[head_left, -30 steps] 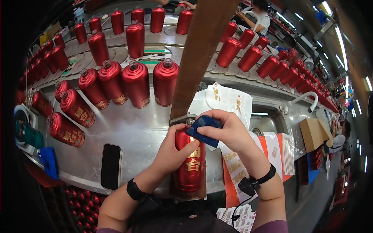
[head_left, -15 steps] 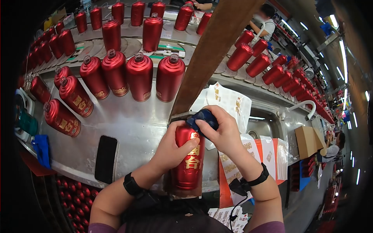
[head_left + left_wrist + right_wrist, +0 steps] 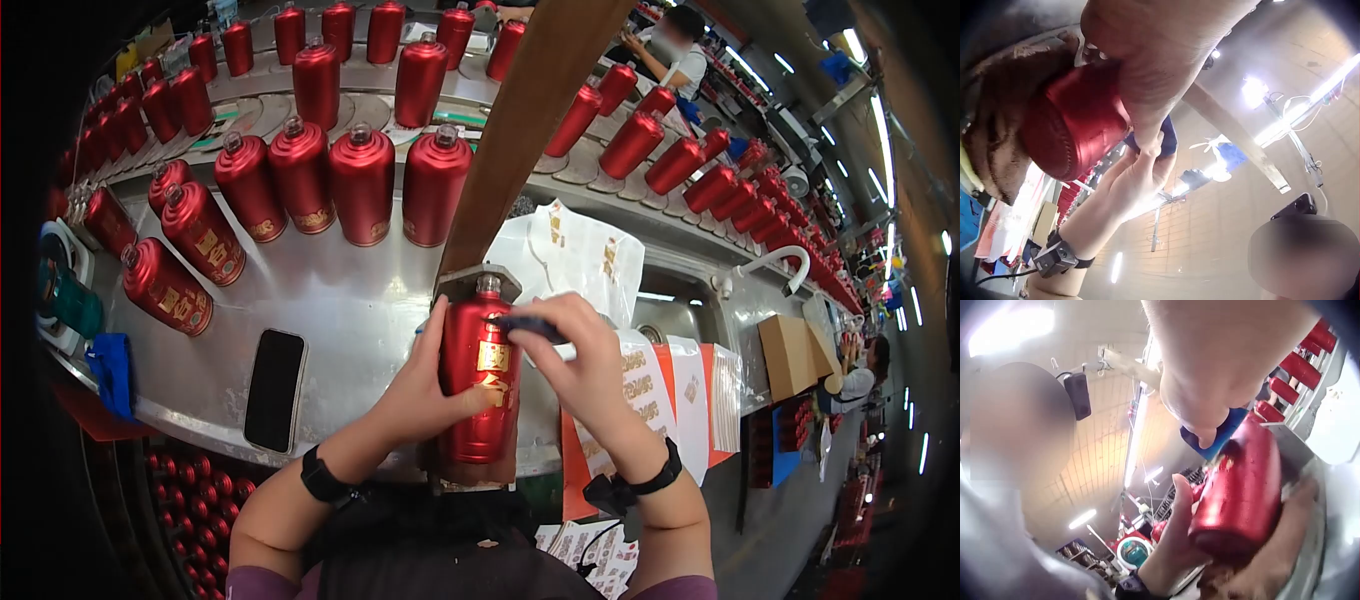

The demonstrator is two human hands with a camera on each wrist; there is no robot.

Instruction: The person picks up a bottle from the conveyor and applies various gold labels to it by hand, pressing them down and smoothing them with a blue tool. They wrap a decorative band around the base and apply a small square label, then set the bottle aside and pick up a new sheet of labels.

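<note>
A red bottle (image 3: 482, 390) with gold characters stands upright on a brown pad (image 3: 470, 472) at the table's front edge. My left hand (image 3: 432, 385) grips its body from the left, thumb across the front. My right hand (image 3: 560, 335) pinches a dark blue cloth (image 3: 525, 325) and presses it against the bottle's shoulder; the glass neck shows bare above. The left wrist view shows the bottle's base (image 3: 1075, 122) and the cloth (image 3: 1169, 137) from below. In the right wrist view the cloth (image 3: 1213, 440) lies on the bottle (image 3: 1241, 487).
Three upright red bottles (image 3: 362, 185) stand in a row behind, more lie at left (image 3: 170, 290). A phone (image 3: 273, 388) lies left of me. A wooden beam (image 3: 520, 130) slants overhead. White bags (image 3: 585, 255), a sink faucet (image 3: 775, 262) and a cardboard box (image 3: 795, 345) are right.
My right hand has slid the blue cloth from the bottle's neck down onto its shoulder, uncovering the neck. The left hand keeps its grip on the bottle.
</note>
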